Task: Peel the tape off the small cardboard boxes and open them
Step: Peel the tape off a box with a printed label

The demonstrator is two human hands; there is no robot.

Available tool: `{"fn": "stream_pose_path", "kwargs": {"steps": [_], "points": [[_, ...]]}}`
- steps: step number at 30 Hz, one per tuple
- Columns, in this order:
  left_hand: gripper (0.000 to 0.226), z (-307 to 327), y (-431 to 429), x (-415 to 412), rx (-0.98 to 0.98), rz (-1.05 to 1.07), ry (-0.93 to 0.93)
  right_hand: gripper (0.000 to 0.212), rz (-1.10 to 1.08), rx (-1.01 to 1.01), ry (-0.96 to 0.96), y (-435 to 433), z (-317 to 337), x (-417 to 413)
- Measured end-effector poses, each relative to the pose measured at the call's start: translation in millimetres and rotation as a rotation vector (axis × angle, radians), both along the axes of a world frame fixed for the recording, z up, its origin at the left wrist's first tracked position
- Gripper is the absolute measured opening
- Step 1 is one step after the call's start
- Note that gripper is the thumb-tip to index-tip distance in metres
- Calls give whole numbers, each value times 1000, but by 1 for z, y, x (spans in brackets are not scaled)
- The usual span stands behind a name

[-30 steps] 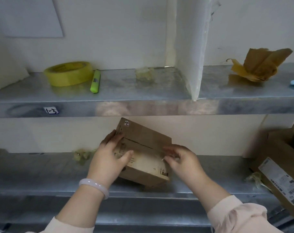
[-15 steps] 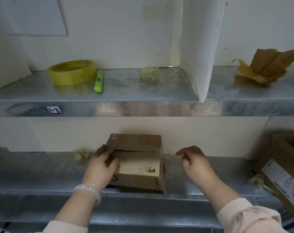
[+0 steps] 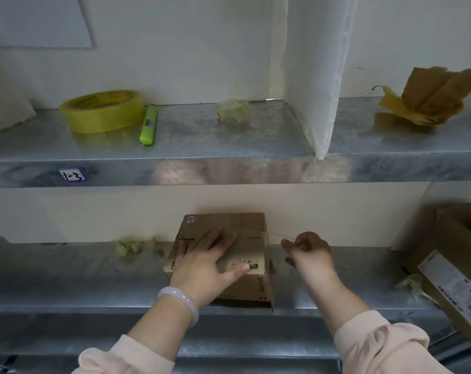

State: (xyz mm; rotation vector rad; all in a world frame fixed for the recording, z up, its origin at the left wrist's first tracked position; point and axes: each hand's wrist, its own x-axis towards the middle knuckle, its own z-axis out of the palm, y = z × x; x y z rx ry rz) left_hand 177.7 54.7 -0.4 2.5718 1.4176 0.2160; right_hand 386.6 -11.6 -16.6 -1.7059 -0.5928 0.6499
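Since half a second ago, the left hand (image 3: 204, 263) has slid onto the box top and the right hand (image 3: 310, 257) has drawn further right. The small brown cardboard box (image 3: 252, 228) sits at the front edge of the lower grey metal shelf (image 3: 67, 279). The left hand presses it flat, fingers spread. The right hand's grip is curled just right of the box, apparently pinching a clear tape strip (image 3: 276, 237) that runs left to right along the top seam. The peel should probably carry on rightward.
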Motion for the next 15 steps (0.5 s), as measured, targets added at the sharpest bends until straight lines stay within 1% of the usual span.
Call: {"fn": "stream_pose_path", "kwargs": {"steps": [2, 3, 7, 9, 11, 13, 15], "points": [[101, -6, 3, -5, -30, -8, -28, 18, -25, 27, 156, 1, -5, -3], [103, -9, 4, -7, -54, -11, -38, 16, -24, 31, 198, 1, -7, -5], [102, -19, 6, -14, -123, -14, -77, 9, -16, 56, 316, 4, -11, -8], [100, -21, 8, -14, -155, -4, -96, 4, 48, 35, 333, 5, -11, -8], [97, -15, 10, -11, -192, 27, -132, 9, 129, 29, 330, 5, -8, -10], [96, -4, 10, -3, -223, 66, -108, 17, 212, 78, 325, 6, -2, -14], [100, 6, 6, 11, -256, 96, -69, 20, 280, 136, 329, 8, 6, -19]]}}
